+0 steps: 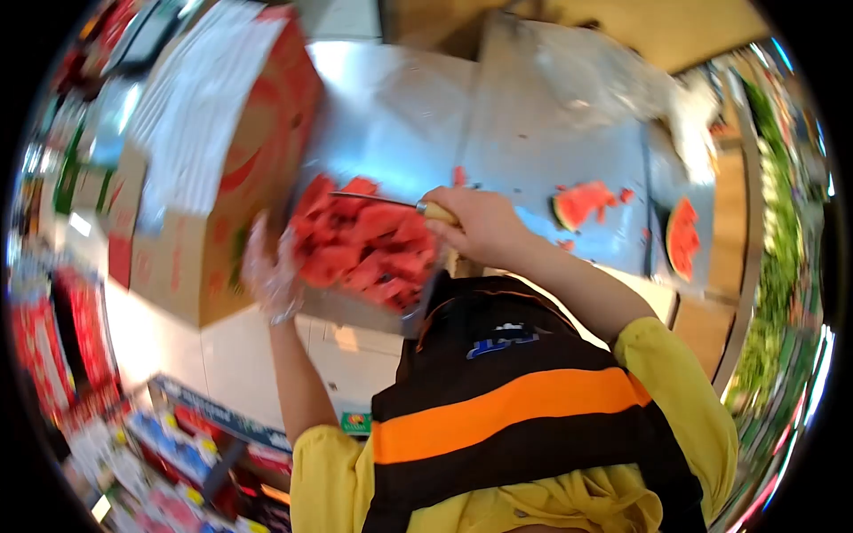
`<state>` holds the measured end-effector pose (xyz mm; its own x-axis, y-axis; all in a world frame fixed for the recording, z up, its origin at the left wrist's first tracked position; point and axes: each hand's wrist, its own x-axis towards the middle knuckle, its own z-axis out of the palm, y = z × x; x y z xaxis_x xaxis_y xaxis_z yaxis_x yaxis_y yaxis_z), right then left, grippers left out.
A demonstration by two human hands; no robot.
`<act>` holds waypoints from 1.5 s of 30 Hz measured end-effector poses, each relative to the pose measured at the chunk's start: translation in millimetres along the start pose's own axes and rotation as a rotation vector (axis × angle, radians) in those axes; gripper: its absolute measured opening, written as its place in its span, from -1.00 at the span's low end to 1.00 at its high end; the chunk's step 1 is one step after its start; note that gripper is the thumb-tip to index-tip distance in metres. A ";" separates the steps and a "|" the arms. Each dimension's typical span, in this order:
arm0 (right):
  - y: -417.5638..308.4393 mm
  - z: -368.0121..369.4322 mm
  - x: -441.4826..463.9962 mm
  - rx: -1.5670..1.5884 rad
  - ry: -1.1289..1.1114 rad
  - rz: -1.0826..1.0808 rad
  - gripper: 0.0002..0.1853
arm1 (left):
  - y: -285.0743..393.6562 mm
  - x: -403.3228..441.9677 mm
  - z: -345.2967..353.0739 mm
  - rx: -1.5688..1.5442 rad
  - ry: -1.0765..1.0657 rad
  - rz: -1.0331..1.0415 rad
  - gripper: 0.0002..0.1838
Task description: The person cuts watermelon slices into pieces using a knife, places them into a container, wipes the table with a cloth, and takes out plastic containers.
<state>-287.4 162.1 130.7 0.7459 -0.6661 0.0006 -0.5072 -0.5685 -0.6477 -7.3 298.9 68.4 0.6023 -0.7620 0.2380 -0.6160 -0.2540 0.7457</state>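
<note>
Grips a knife (378, 197) in the closed fingers of the right hand (480, 222), over heaped watermelon chunks (369, 253) at nine o'clock, mostly cut; spreads the gloved left hand (271, 271) open alongside; leaves rind-on pieces (582, 203) toward two and three o'clock, seemingly uncubed.

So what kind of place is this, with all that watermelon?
Probably a supermarket or grocery shop. There's chopped watermelon by a metal counter, leafy greens along the right side, and colourful packages at the lower left.
</note>
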 end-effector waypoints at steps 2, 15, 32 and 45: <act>26.1 -7.5 -32.2 0.144 0.005 0.178 -0.71 | 13.0 -2.2 7.5 -0.376 0.013 0.026 -0.53; 170.2 -21.5 -259.8 0.847 0.684 1.010 -0.79 | 186.7 -86.6 270.8 -0.366 -1.135 -0.246 -0.38; 232.7 -40.9 -362.1 1.098 0.539 0.841 -0.75 | 279.0 -107.4 349.3 0.523 -0.734 0.925 -0.18; 242.8 -36.5 -304.0 0.801 0.624 0.805 -0.76 | 325.5 -166.2 373.1 0.457 -0.709 0.050 0.16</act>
<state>-653.0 208.9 1.1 -0.0826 -0.9185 -0.3868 -0.1569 0.3953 -0.9051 -497.3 120.6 39.3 0.2016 -0.9335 -0.2965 -0.8703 -0.3096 0.3831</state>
